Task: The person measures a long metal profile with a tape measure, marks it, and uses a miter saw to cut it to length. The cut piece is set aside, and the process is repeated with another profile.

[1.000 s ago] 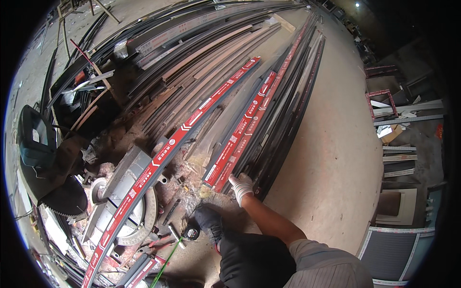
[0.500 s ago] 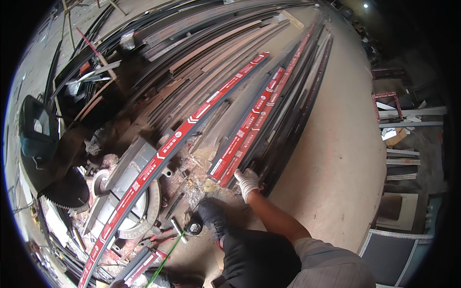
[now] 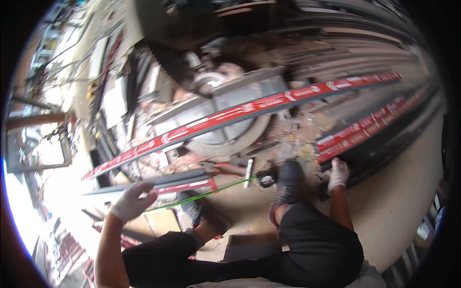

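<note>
My left hand (image 3: pixel 133 200), in a whitish glove, hovers by a short dark profile with red film (image 3: pixel 189 186). Its thumb and fingers are parted, with nothing seen between them. A green tape blade (image 3: pixel 211 194) runs from beneath this hand to the black tape measure (image 3: pixel 265 180) near my shoe. My gloved right hand (image 3: pixel 338 174) rests at the near end of stacked red-filmed profiles (image 3: pixel 355 136); its fingers are smeared, so their grip is unclear. One long red-filmed profile (image 3: pixel 269 102) lies across the round table of a mitre saw (image 3: pixel 223 137).
The toothed saw blade (image 3: pixel 168 67) stands above the table's far left. Red-handled pliers (image 3: pixel 225 169) and a short silver bar (image 3: pixel 248 173) lie on the floor before my feet. Long profiles (image 3: pixel 355 43) fill the far right. Offcuts and scraps litter the left.
The view has swung left and blurred. My left hand, before mostly out of view at the lower edge, now shows fully. My right hand stays by the profile ends.
</note>
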